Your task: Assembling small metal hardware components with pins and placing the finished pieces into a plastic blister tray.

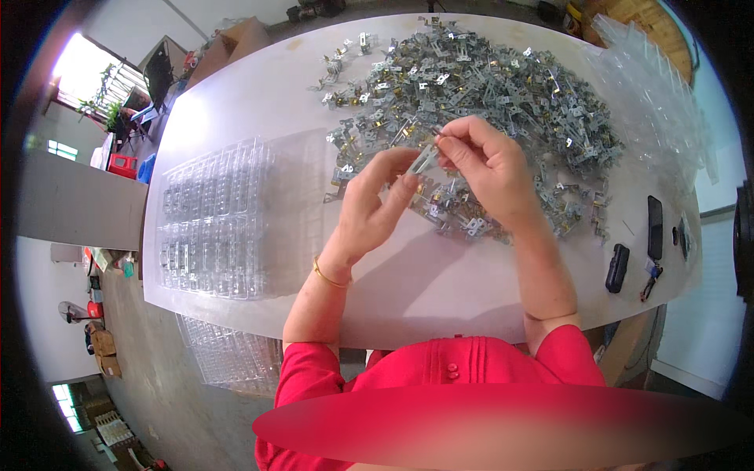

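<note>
Above the near edge of a large heap of small metal brackets [471, 86], my two hands meet at one slim silver metal bracket [424, 161]. My left hand [369, 200] pinches its lower end between thumb and fingers, and a gold bangle circles that wrist. Thumb and forefinger of my right hand [491, 169] are closed at the bracket's upper end. A small dark bit shows at those fingertips, too small to name. The bracket is tilted, its upper end toward the right. Loose brackets in silver, some with brass-coloured parts, lie beneath and beyond both hands.
Clear plastic trays [212, 220] with rows of metal parts sit on the white table [400, 294] at left. More clear trays [232, 353] are below its edge. Plastic sheeting [660, 102] covers the far right. A phone [655, 228] and black case [617, 268] lie at right.
</note>
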The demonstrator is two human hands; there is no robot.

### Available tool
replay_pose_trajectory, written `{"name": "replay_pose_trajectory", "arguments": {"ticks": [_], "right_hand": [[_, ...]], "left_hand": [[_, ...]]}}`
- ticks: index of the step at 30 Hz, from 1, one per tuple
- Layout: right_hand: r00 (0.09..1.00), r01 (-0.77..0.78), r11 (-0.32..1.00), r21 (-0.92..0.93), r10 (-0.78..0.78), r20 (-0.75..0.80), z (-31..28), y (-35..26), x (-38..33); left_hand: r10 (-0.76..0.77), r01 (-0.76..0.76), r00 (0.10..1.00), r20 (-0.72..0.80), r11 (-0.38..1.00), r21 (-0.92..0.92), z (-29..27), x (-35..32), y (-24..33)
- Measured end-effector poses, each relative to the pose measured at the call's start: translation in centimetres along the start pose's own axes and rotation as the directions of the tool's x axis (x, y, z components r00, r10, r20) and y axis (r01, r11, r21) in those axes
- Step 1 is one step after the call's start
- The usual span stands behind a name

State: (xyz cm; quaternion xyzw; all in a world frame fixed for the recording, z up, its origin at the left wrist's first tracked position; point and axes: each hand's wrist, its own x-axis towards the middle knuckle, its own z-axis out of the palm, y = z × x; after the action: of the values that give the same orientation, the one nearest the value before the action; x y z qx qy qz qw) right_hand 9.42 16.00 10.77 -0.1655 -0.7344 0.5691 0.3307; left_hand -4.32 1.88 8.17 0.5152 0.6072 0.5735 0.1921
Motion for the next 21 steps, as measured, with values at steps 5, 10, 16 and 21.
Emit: {"name": "replay_pose_trajectory", "arguments": {"ticks": [5, 10, 16, 21], "right_hand": [[1.0, 0.013, 0.999, 0.03, -0.013, 0.009, -0.1, -0.4, 0.1], [0.946, 0.237, 0.888, -0.395, -0.303, -0.115, -0.3, -0.7, 0.2], [0.988, 0.142, 0.913, -0.383, -0.155, -0.004, 0.8, -2.1, -0.8], [0.986, 0.158, 0.895, -0.417, -0.162, 0.026, 0.8, -2.1, -0.9]], "left_hand": [[-0.167, 0.248, 0.954, 0.249, 0.906, -0.342, -1.1, 0.0, -0.4], [-0.254, 0.299, 0.952, 0.171, 0.888, -0.349, -0.8, 0.2, -0.6], [-0.296, 0.284, 0.955, 0.005, 0.912, -0.296, -0.5, 0.1, 0.0], [-0.225, 0.21, 0.972, -0.062, 0.96, -0.183, 0.3, -0.2, -0.3]]}}
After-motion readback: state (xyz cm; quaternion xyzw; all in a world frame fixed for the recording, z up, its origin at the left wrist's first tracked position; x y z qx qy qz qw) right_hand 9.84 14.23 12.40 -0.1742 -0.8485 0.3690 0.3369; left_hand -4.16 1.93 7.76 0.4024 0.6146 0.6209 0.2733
